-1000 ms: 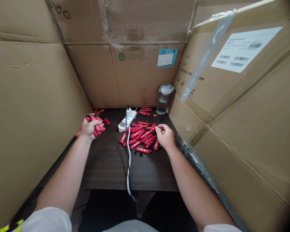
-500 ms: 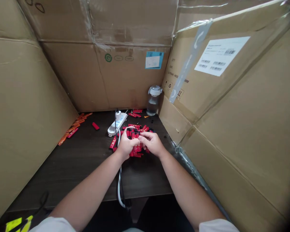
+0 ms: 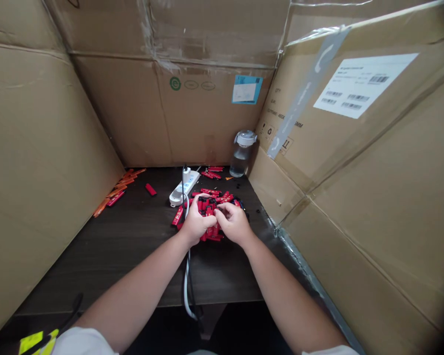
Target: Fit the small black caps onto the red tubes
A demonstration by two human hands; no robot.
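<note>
The left hand (image 3: 196,224) and right hand (image 3: 233,223) were together, both closed on a bunch of red sticks (image 3: 209,207) heaped on the dark table (image 3: 96,276), just beside a white power strip (image 3: 183,188). Orange sticks (image 3: 118,190) lay along the left cardboard wall (image 3: 48,148), and a water bottle (image 3: 241,160) stood in the far right corner.

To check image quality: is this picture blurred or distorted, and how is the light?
In the head view, the wide lens bends the cardboard wall and darkens the lower right corner; light is soft, shadows under the hands weak; the red sticks look fairly sharp, their print too small to read.
</note>
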